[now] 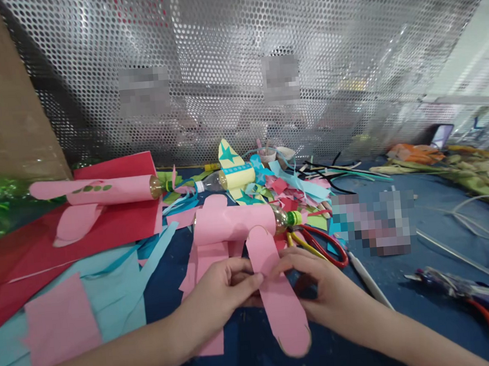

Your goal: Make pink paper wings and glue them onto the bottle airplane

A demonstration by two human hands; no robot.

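A long pink paper strip (281,301) with rounded ends slants between my hands. My left hand (231,285) pinches its left edge between thumb and fingers. On the opposite edge, the fingers of my right hand (306,271) are closed on the same strip. The strip's upper end overlaps the side of a plastic bottle (233,223) wrapped in pink paper, with a green cap pointing right. Whether the two are joined, I cannot tell. Pink paper sheets (212,338) lie under and left of my left hand. Red and yellow scissors handles (334,249) lie beyond my right hand.
A white pen-like stick (371,283) and a glue gun (460,290) lie to the right. At the left, a pink paper-covered bottle plane (109,191) rests on red sheets (117,232). A yellow-wrapped bottle (239,178) and paper scraps sit behind, before a perforated metal screen (225,49).
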